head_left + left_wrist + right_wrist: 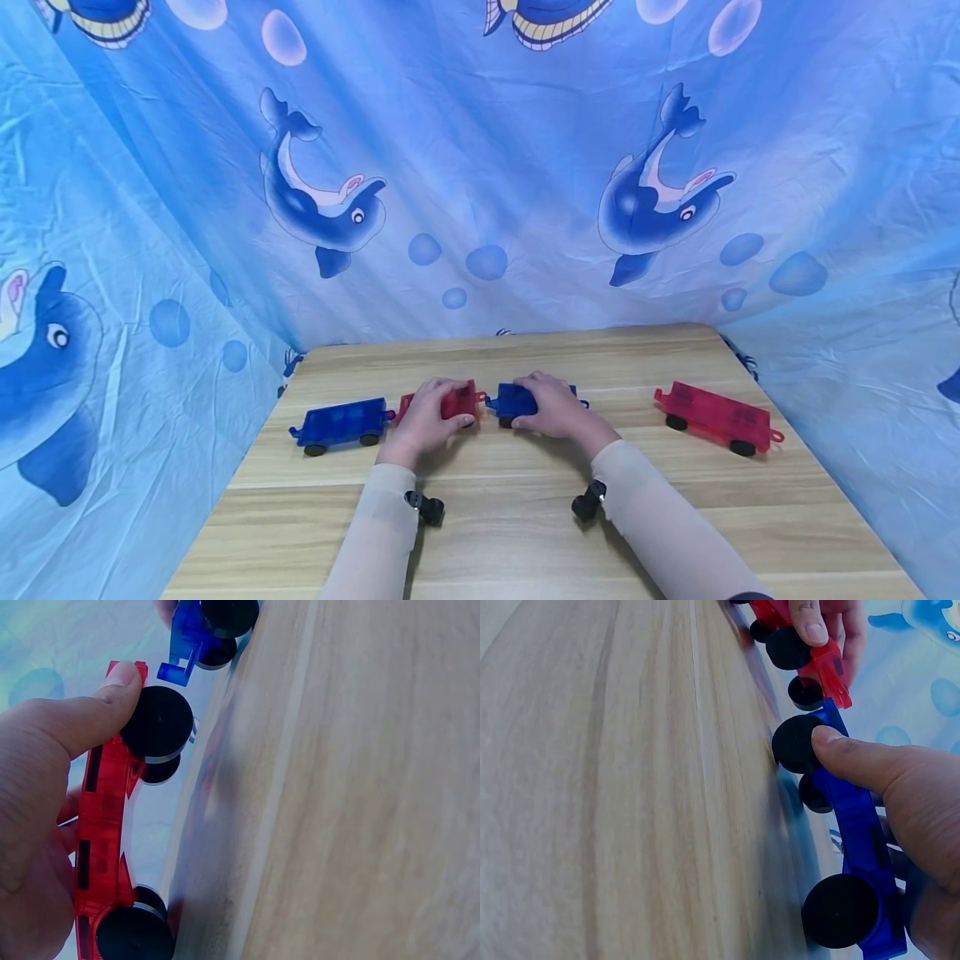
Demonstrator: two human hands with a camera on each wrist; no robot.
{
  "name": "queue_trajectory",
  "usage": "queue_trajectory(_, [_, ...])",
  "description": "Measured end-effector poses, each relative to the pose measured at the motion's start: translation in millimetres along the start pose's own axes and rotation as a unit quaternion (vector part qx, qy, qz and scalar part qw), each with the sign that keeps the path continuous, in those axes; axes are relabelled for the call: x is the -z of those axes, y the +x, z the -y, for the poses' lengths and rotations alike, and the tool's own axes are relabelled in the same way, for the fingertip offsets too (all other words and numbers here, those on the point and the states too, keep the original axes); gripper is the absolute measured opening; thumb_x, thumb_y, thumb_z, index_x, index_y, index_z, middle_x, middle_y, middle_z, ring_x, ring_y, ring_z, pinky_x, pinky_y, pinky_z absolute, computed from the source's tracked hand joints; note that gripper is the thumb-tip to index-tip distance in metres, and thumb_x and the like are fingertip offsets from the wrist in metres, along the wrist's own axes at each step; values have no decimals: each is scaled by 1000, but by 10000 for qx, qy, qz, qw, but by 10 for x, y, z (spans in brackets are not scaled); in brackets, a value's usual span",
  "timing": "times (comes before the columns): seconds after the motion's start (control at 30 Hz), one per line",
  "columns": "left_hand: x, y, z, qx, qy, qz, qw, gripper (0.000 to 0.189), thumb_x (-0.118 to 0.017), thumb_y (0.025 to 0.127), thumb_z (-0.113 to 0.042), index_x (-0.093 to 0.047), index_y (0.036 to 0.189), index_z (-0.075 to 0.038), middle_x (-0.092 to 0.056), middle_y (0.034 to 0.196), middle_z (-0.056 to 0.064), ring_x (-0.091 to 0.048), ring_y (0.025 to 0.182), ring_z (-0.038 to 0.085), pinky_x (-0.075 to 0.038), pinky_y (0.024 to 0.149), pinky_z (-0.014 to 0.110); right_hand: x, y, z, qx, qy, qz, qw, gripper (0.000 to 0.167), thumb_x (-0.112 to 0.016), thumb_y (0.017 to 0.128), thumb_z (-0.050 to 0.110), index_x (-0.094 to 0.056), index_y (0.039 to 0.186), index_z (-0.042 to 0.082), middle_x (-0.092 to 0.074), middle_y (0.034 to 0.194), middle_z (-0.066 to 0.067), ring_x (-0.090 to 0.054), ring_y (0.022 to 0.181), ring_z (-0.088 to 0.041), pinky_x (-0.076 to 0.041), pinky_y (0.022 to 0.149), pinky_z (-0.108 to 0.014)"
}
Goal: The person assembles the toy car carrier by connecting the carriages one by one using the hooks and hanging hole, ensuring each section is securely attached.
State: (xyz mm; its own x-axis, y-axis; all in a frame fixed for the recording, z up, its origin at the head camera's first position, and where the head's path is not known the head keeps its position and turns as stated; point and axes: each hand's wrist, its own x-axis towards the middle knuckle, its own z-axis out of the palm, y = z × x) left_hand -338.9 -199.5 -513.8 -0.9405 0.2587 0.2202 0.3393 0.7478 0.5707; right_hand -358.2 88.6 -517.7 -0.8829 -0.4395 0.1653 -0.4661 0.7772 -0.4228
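My left hand (426, 417) grips a see-through red toy wagon (459, 403) with black wheels, thumb on its near side. The left wrist view shows that thumb (120, 682) by the wagon's front wheel. A blue toy wagon (516, 402) is held in my right hand (553, 407), fingers over the top and thumb at a wheel. Between the hands, the red wagon's loop and the blue wagon's hook (174, 673) meet end to end, overlapping in the head view. Another blue wagon (341, 423) stands left of the red one, its end at the red wagon's left end. My palms hide parts of both held wagons.
A second red wagon (716, 412) stands apart on the right side of the wooden table (502, 517), angled toward the near right corner. Blue dolphin-print cloth (480, 167) hangs behind the table and along both sides.
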Motion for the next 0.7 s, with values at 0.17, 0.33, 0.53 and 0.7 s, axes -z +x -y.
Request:
queue_trajectory(0.17, [-11, 14, 9, -74, 70, -34, 9999, 64, -84, 90, -41, -60, 148, -30, -55, 143, -3, -51, 131, 25, -51, 105, 51, 19, -19, 40, 60, 141, 57, 9999, 80, -85, 87, 48, -55, 153, 14, -59, 143, -8, -51, 137, -33, -33, 118, -55])
queue_trajectory(0.33, [-4, 13, -6, -93, 48, -15, 9999, 63, -83, 91, -40, -60, 148, -29, -55, 144, -1, -51, 132, 25, -51, 105, 52, 25, -19, 73, 34, 182, 101, 9998, 80, -85, 87, 47, -55, 153, 14, -57, 145, -8, -50, 138, -33, -34, 118, -55])
queue_trajectory(0.53, [-7, 9, -2, -53, 37, -10, 10000, 61, -83, 91, -40, -60, 147, -30, -55, 142, -2, -51, 131, 25, -52, 104, 53, 20, -15, 88, 46, 204, 117, 9997, 79, -85, 88, 47, -55, 153, 14, -58, 142, -7, -51, 136, -32, -35, 118, -55])
queue_trajectory(0.7, [-8, 4, -11, -5, 57, 20, 10000, 62, -84, 91, -39, -60, 147, -31, -55, 141, -2, -51, 130, 25, -53, 103, 53, 7, 0, 90, 13, 226, 158, 9996, 79, -85, 88, 47, -54, 154, 15, -58, 144, -6, -50, 138, -32, -34, 118, -56])
